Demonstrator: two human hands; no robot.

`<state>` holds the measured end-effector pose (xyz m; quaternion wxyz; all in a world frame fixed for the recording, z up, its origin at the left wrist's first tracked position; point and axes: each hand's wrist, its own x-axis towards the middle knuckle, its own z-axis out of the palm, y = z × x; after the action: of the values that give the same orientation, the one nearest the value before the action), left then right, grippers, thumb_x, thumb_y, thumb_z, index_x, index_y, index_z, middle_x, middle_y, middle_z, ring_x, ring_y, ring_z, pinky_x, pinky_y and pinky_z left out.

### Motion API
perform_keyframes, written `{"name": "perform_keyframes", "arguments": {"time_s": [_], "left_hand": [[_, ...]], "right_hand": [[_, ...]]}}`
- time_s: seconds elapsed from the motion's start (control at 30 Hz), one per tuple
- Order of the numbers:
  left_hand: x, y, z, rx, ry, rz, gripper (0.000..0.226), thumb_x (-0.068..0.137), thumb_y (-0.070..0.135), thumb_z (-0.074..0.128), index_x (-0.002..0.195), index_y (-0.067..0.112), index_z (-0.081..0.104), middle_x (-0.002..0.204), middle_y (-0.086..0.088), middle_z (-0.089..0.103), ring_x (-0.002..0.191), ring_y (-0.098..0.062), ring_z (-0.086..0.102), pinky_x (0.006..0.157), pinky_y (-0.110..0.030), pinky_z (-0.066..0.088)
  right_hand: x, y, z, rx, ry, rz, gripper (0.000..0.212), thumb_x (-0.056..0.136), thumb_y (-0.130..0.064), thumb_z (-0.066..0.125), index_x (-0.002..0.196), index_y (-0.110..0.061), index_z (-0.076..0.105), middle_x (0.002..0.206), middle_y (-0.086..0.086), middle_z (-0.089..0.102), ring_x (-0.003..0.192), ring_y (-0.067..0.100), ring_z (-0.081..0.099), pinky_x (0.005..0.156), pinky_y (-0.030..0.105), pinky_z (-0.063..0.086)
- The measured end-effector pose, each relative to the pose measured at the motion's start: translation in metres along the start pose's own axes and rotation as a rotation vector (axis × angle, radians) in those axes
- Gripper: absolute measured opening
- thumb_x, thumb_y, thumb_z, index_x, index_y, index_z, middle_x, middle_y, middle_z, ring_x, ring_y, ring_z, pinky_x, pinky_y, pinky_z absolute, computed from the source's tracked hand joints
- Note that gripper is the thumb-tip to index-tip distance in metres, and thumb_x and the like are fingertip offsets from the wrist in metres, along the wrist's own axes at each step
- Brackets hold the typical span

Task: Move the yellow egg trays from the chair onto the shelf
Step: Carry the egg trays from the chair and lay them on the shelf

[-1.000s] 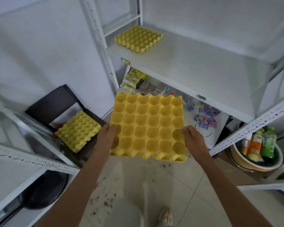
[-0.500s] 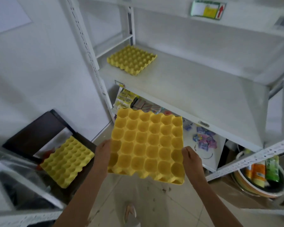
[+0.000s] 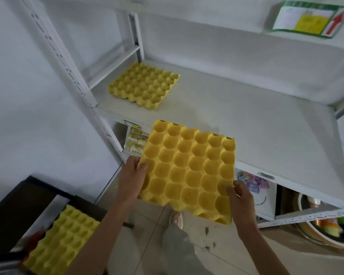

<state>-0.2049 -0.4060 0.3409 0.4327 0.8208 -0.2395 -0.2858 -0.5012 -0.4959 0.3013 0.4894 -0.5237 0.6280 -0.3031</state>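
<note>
I have a yellow egg tray (image 3: pixel 188 171) held between both hands, cups facing up, and its far edge reaches over the front lip of the white shelf (image 3: pixel 246 120) without resting on the board as far as I can tell. My left hand (image 3: pixel 130 180) grips the tray's near-left edge: the thumb (image 3: pixel 142 168) lies on top by the edge cups and the other fingers curl underneath, out of my sight. My right hand (image 3: pixel 239 197) pinches the near-right corner, its fingertips (image 3: pixel 229 190) pressed onto the top surface and the rest wrapped around the rim. Beyond my left fingers and well apart from them, a second tray (image 3: pixel 145 86) sits flat at the back-left of the same shelf, close to the upright post (image 3: pixel 72 76). Below and to the left of my left wrist, a third tray (image 3: pixel 62 239) lies on the dark chair (image 3: pixel 12 211), with a pale sheet (image 3: pixel 46 215) just beside it. Under the held tray, between my two wrists, I see a shoe (image 3: pixel 177 217) on the tiled floor (image 3: pixel 147 235). Just past my right fingertips, on the lower level, are small colourful packets (image 3: pixel 254 181); farther right of that hand a bowl (image 3: pixel 326 233) holds bottles, too blurred to identify. Above my right hand, well apart, a green-bordered label (image 3: pixel 306 18) with a red arrow hangs on the upper shelf's edge.
</note>
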Motion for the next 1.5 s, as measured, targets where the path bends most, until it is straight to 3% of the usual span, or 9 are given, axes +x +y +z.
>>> {"name": "perform_keyframes", "arguments": {"time_s": [0.13,0.23,0.37,0.5,0.6,0.73,0.87,1.1,1.5], "left_hand": [[0.067,0.028,0.019,0.202,-0.009,0.092,0.025,0.097,0.033,0.057,0.121,0.026,0.061,0.101,0.01,0.065,0.09,-0.014,0.062,0.082,-0.038,0.051],[0.121,0.047,0.034,0.286,-0.03,0.164,0.03,0.095,0.033,0.059,0.123,0.025,0.067,0.114,0.005,0.06,0.099,-0.014,0.062,0.09,-0.039,0.052],[0.18,0.071,0.053,0.139,-0.098,0.135,0.03,0.096,0.033,0.058,0.124,0.027,0.067,0.107,0.016,0.063,0.088,0.01,0.055,0.072,-0.018,0.044],[0.209,0.074,0.066,0.014,-0.174,0.062,0.012,0.092,0.032,0.062,0.102,0.039,0.064,0.097,0.022,0.065,0.097,0.002,0.063,0.071,-0.024,0.048],[0.228,0.075,0.066,0.009,-0.278,0.088,0.021,0.092,0.032,0.062,0.112,0.03,0.065,0.104,0.019,0.066,0.096,0.0,0.066,0.073,-0.026,0.051],[0.254,0.08,0.044,0.21,-0.235,0.308,0.032,0.09,0.035,0.058,0.12,0.024,0.063,0.117,0.014,0.068,0.09,0.008,0.064,0.074,-0.025,0.049],[0.301,0.091,0.026,0.592,-0.038,0.699,0.036,0.093,0.03,0.057,0.127,0.017,0.058,0.127,-0.002,0.064,0.099,-0.026,0.068,0.076,-0.037,0.049],[0.415,0.099,0.021,1.052,-0.137,0.889,0.055,0.101,0.049,0.042,0.151,0.026,0.044,0.167,-0.011,0.029,0.151,-0.036,0.031,0.118,-0.058,0.03],[0.444,0.052,0.033,0.965,-0.036,0.999,0.045,0.102,0.047,0.036,0.122,0.022,0.068,0.164,-0.009,0.038,0.153,-0.033,0.032,0.114,-0.058,0.034]], "right_hand": [[0.065,-0.024,0.026,-0.096,0.104,-0.037,0.009,0.102,-0.021,0.057,0.101,-0.022,0.066,0.095,0.001,0.073,0.088,0.022,0.068,0.074,0.041,0.057],[0.105,-0.036,0.036,-0.111,0.181,-0.038,0.01,0.102,-0.02,0.055,0.101,-0.022,0.064,0.09,-0.004,0.071,0.083,0.016,0.066,0.064,0.033,0.053],[0.152,-0.057,0.044,-0.114,0.26,0.036,0.009,0.1,-0.023,0.056,0.102,-0.027,0.064,0.086,-0.004,0.069,0.079,0.019,0.065,0.058,0.028,0.046],[0.183,-0.066,0.056,-0.163,0.293,0.075,0.013,0.103,-0.028,0.055,0.11,-0.023,0.064,0.097,0.002,0.07,0.083,0.023,0.065,0.065,0.029,0.047],[0.193,-0.072,0.068,-0.188,0.34,0.134,0.023,0.102,-0.031,0.054,0.118,-0.017,0.062,0.108,0.006,0.07,0.095,0.03,0.066,0.075,0.038,0.053],[0.177,-0.087,0.087,-0.676,0.45,-0.042,0.046,0.095,-0.034,0.063,0.134,-0.014,0.051,0.132,0.018,0.057,0.116,0.04,0.057,0.09,0.051,0.049],[0.152,-0.096,0.132,-1.12,0.301,-0.468,0.063,0.102,-0.046,0.047,0.157,-0.018,0.037,0.158,0.023,0.035,0.139,0.043,0.041,0.11,0.054,0.037],[0.172,-0.114,0.195,-1.124,0.128,-0.305,0.057,0.109,-0.05,0.027,0.16,-0.027,0.035,0.168,0.019,0.027,0.154,0.037,0.027,0.123,0.056,0.026],[0.274,-0.141,0.215,-1.108,0.151,-0.255,0.058,0.109,-0.05,0.017,0.163,-0.029,0.025,0.17,0.015,0.023,0.158,0.032,0.021,0.127,0.055,0.017]]}}
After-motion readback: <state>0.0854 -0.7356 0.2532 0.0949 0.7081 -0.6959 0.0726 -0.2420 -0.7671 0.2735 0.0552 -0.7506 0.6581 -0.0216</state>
